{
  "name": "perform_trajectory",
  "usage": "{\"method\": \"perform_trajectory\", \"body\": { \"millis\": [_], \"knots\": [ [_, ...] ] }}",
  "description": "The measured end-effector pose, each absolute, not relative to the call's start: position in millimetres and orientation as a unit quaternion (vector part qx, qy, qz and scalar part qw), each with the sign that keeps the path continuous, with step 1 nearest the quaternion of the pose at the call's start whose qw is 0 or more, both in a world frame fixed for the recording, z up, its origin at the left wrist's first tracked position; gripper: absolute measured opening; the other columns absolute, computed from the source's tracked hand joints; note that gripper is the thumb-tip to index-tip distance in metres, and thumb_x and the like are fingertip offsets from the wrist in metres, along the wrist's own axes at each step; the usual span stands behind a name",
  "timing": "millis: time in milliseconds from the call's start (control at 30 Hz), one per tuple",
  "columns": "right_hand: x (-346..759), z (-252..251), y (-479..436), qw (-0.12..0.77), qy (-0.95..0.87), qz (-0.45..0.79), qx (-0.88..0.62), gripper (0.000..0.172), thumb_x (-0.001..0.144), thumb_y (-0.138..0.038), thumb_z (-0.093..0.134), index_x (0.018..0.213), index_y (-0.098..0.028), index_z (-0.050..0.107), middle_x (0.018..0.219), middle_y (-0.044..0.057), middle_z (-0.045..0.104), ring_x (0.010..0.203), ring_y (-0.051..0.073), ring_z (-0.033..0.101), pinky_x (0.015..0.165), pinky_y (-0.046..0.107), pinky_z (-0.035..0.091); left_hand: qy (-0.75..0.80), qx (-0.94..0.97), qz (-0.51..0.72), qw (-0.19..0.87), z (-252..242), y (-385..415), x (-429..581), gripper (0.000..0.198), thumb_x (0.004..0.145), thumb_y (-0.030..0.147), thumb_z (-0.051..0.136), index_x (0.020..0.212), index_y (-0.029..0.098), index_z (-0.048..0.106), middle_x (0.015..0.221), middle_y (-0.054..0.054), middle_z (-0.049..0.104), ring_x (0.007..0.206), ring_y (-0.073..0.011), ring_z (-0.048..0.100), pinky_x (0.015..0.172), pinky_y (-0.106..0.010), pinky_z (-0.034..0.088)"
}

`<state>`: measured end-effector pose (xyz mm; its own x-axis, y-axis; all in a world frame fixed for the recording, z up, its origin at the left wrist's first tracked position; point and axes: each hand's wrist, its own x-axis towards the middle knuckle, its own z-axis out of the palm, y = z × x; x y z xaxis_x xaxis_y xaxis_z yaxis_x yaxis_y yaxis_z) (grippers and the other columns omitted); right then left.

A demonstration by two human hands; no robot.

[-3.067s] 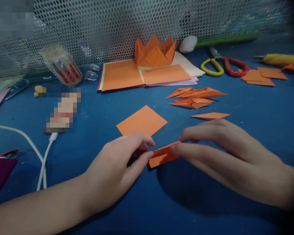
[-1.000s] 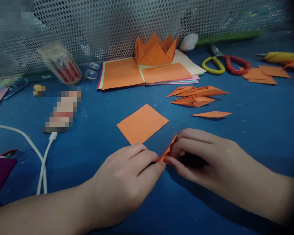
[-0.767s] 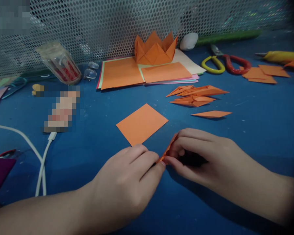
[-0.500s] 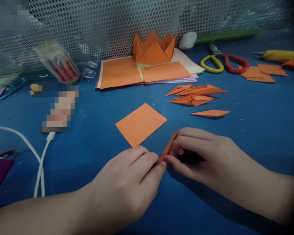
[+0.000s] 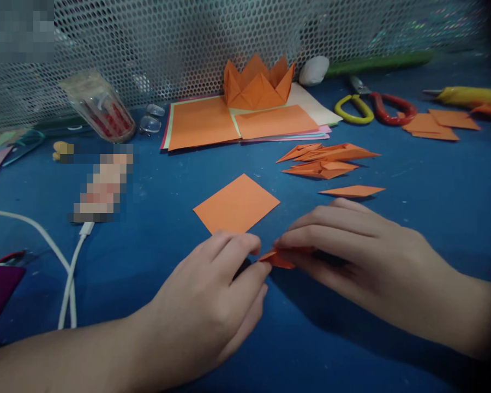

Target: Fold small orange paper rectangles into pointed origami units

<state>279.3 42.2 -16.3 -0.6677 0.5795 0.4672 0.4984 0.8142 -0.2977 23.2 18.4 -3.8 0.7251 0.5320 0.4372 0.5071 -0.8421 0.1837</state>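
Note:
A small folded piece of orange paper lies low over the table between my hands. My right hand is closed on its right part, covering much of it with the fingers. At the left tip of the piece, the thumb and curled index finger of my left hand close in on it. Just beyond my left hand lies a flat orange paper sheet, its near corner hidden behind the knuckles. A slim folded orange piece rests beyond my right hand, with several more folded orange pieces behind it.
An orange paper crown stands on stacked coloured paper. Scissors, orange squares and a yellow-handled tool lie right. Left are a clear bag, a blurred-out object and a white cable. Metal mesh stands behind.
The folded paper has gone from tilted up to lying lower and flatter. My right hand has come down over it, and my left index finger has lifted slightly from the thumb.

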Motion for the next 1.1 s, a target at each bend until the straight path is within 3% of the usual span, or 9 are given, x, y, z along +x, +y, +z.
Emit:
{"method": "perform_trajectory", "body": {
  "millis": [167,267,333,500,733,900,1100],
  "knots": [
    [277.0,-7.4,30.7,0.297,-0.876,0.128,-0.358,0.032,0.118,-0.024,0.054,0.100,-0.027,0.079,0.076,0.000,0.080,0.059,0.018,0.075,0.054,0.030,0.061,0.259,0.940,0.222,-0.006,-3.5,18.6,21.7,0.041,0.121,0.011,0.047,0.109,0.004,0.086,0.099,-0.016,0.083,0.093,-0.0253,0.078,0.091,-0.038,0.073],
    [281.2,-11.6,31.5,0.285,-0.835,0.262,-0.392,0.020,0.112,-0.026,0.065,0.115,-0.029,0.085,0.076,-0.004,0.084,0.049,0.017,0.073,0.042,0.027,0.058,0.218,0.950,0.223,-0.020,-5.8,18.1,22.8,0.035,0.121,0.010,0.052,0.115,0.003,0.086,0.108,-0.014,0.089,0.105,-0.0254,0.083,0.104,-0.037,0.071],
    [284.8,-15.1,35.8,0.274,-0.801,0.333,-0.416,0.025,0.108,-0.032,0.070,0.127,-0.029,0.086,0.079,-0.003,0.086,0.053,0.019,0.077,0.043,0.027,0.062,0.205,0.952,0.227,-0.026,-7.3,18.4,24.0,0.035,0.122,0.010,0.052,0.116,0.004,0.086,0.113,-0.012,0.091,0.109,-0.0241,0.084,0.109,-0.035,0.070],
    [292.4,-15.8,44.2,0.248,-0.762,0.423,-0.424,0.030,0.108,-0.031,0.066,0.130,-0.025,0.086,0.074,0.000,0.085,0.057,0.022,0.081,0.042,0.027,0.063,0.218,0.950,0.225,0.006,-8.4,21.1,23.9,0.039,0.124,0.013,0.048,0.118,0.004,0.086,0.114,-0.014,0.091,0.109,-0.0260,0.086,0.099,-0.037,0.074],
    [292.2,-12.6,49.2,0.269,-0.832,0.276,-0.399,0.020,0.106,-0.026,0.068,0.104,-0.029,0.088,0.090,0.003,0.090,0.071,0.024,0.085,0.052,0.030,0.067,0.249,0.944,0.210,0.041,-7.9,18.5,16.9,0.036,0.124,0.017,0.050,0.125,0.009,0.085,0.127,-0.014,0.089,0.116,-0.0302,0.082,0.102,-0.043,0.071],
    [293.3,-16.7,55.5,0.274,-0.861,0.230,-0.361,0.022,0.110,-0.026,0.065,0.108,-0.029,0.086,0.086,0.002,0.087,0.068,0.020,0.080,0.060,0.030,0.066,0.237,0.950,0.200,0.030,-6.7,20.2,16.5,0.039,0.125,0.017,0.047,0.125,0.009,0.085,0.128,-0.012,0.089,0.118,-0.0290,0.080,0.105,-0.042,0.067],
    [302.1,-25.3,62.9,0.272,-0.925,0.103,-0.245,0.043,0.125,-0.023,0.042,0.119,-0.023,0.085,0.100,0.006,0.084,0.087,0.017,0.083,0.076,0.027,0.067,0.215,0.956,0.196,-0.030,-6.5,21.9,18.1,0.042,0.123,0.008,0.044,0.122,0.008,0.085,0.122,-0.009,0.091,0.111,-0.0259,0.081,0.101,-0.038,0.064]
  ]
}}
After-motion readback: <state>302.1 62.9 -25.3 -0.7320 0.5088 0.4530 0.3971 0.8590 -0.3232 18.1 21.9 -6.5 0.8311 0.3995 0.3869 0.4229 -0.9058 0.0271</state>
